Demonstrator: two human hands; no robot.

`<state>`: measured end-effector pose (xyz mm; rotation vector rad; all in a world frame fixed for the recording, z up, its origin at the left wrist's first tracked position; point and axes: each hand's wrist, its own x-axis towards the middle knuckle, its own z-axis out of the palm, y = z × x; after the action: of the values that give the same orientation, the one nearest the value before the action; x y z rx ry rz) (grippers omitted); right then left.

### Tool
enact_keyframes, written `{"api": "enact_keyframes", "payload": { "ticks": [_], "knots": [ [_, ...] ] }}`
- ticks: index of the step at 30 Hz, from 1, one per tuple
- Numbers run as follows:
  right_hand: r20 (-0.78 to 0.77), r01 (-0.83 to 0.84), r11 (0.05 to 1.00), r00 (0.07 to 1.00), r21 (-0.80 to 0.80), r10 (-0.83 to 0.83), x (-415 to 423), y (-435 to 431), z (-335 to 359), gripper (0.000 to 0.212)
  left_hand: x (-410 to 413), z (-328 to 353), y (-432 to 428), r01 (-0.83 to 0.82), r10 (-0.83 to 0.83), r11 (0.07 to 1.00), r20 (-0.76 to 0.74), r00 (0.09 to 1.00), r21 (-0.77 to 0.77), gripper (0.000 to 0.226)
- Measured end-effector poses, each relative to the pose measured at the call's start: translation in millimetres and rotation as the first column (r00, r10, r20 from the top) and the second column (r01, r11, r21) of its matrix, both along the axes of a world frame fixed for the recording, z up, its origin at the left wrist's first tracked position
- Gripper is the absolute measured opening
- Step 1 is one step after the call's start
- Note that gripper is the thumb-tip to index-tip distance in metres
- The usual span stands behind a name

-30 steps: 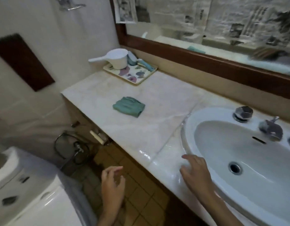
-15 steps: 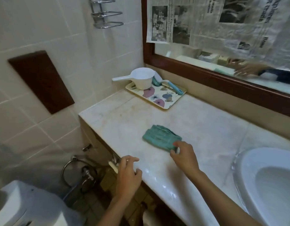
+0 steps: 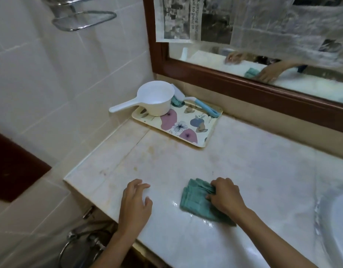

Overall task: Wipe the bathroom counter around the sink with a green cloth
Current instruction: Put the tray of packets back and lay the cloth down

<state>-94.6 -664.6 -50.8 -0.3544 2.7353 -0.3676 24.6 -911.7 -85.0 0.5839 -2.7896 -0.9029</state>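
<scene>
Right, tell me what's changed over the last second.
The right hand left the sink rim, reached left and took hold of the green cloth, bunching it. The left hand rose from below the edge onto the counter. The tray, scoop and brush stayed put.

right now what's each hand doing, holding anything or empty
Left hand: open, empty, fingers spread just over the counter.
Right hand: closed on the green cloth, which lies on the counter.

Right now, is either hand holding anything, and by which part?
The right hand grips the green cloth at its bunched right side, on the counter. The left hand holds nothing.
</scene>
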Motion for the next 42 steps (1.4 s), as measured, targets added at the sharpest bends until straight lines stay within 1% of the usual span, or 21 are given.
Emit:
{"api": "enact_keyframes", "payload": {
  "ticks": [1, 3, 6, 8, 10, 11, 13, 16, 20, 23, 25, 27, 29, 30, 33, 35, 37, 42],
  "knots": [
    [-0.011, -0.041, 0.999, 0.999, 0.034, 0.041, 2.7, -0.5, 2.3, 0.012, -4.3, -1.2, -4.4, 0.016, -0.016, 1.0, -0.021, 1.0, -0.016, 0.033],
    [0.007, -0.053, 0.997, 0.999, 0.053, 0.053, 3.9, -4.4, 3.6, 0.009, -18.3, -7.8, -16.6, 0.091, -0.096, 0.993, -0.065, 0.993, -0.072, 0.033],
    [0.134, -0.043, 0.998, 0.99, 0.043, 0.037, -1.3, -10.7, 14.3, 0.006, -39.9, -15.6, -30.9, 0.244, -0.259, 0.955, -0.076, 0.963, -0.168, 0.034],
    [0.259, -0.04, 0.999, 0.965, -0.038, 0.048, -14.7, -16.7, 26.3, 0.011, -52.7, -17.8, -36.0, 0.35, -0.367, 0.913, -0.049, 0.929, -0.207, 0.04],
    [0.317, -0.005, 0.989, 0.947, -0.146, 0.052, -36.8, -26.1, 41.6, 0.016, -63.7, -20.3, -39.2, 0.42, -0.438, 0.88, -0.034, 0.899, -0.223, 0.042],
    [0.305, 0.012, 0.981, 0.951, -0.196, 0.049, -50.4, -31.7, 49.5, 0.017, -67.2, -21.4, -40.1, 0.439, -0.458, 0.869, -0.035, 0.888, -0.228, 0.042],
    [0.229, 0.031, 0.962, 0.973, -0.271, 0.033, -82.6, -44.8, 63.5, 0.015, -68.9, -21.7, -40.6, 0.453, -0.474, 0.861, -0.044, 0.879, -0.233, 0.041],
    [0.126, -0.003, 0.959, 0.991, -0.283, 0.04, -136.5, -71.2, 77.2, 0.014, -68.5, -20.7, -40.3, 0.455, -0.48, 0.859, -0.055, 0.876, -0.234, 0.04],
    [0.074, -0.079, 0.977, 0.993, -0.199, 0.095, -196.8, -116.5, 72.4, 0.014, -69.2, -23.5, -39.8, 0.456, -0.48, 0.862, -0.066, 0.875, -0.22, 0.04],
    [0.051, -0.124, 0.984, 0.99, -0.125, 0.132, -218.0, -141.2, 56.7, 0.013, -69.1, -25.3, -40.0, 0.46, -0.482, 0.863, -0.069, 0.873, -0.21, 0.04],
    [-0.003, -0.128, 0.991, 0.992, -0.042, 0.128, -223.4, -148.3, 40.4, 0.009, -69.3, -24.6, -40.7, 0.465, -0.485, 0.863, -0.062, 0.872, -0.198, 0.04],
    [-0.062, -0.078, 0.996, 0.995, 0.048, 0.081, -221.9, -149.7, 24.9, 0.009, -69.9, -24.2, -41.3, 0.474, -0.492, 0.859, -0.054, 0.869, -0.192, 0.04],
    [-0.134, -0.005, 0.996, 0.991, 0.091, 0.017, -217.2, -149.4, 12.6, 0.011, -70.6, -23.4, -41.4, 0.484, -0.501, 0.856, -0.057, 0.864, -0.184, 0.04],
    [-0.177, 0.03, 0.994, 0.984, 0.105, -0.011, -214.4, -149.0, 8.4, 0.014, -70.7, -22.8, -41.1, 0.488, -0.504, 0.855, -0.057, 0.862, -0.178, 0.04],
    [-0.289, 0.139, 0.984, 0.952, 0.107, -0.103, -202.7, -146.3, 2.6, 0.033, -71.7, -19.3, -40.1, 0.494, -0.506, 0.853, -0.036, 0.862, -0.169, 0.04],
    [-0.324, 0.216, 0.975, 0.927, 0.057, -0.187, -189.5, -141.4, 2.0, 0.046, -73.0, -15.9, -40.2, 0.498, -0.508, 0.85, -0.014, 0.861, -0.173, 0.041],
    [-0.354, 0.285, 0.958, 0.893, -0.036, -0.279, -168.9, -134.4, 4.8, 0.053, -73.9, -11.3, -40.3, 0.498, -0.504, 0.848, 0.019, 0.864, -0.181, 0.042],
    [-0.306, 0.415, 0.854, 0.808, -0.313, -0.504, -80.3, -105.3, 10.6, 0.039, -73.1, -2.9, -40.0, 0.482, -0.48, 0.854, 0.061, 0.875, -0.197, 0.042]
  ]
}}
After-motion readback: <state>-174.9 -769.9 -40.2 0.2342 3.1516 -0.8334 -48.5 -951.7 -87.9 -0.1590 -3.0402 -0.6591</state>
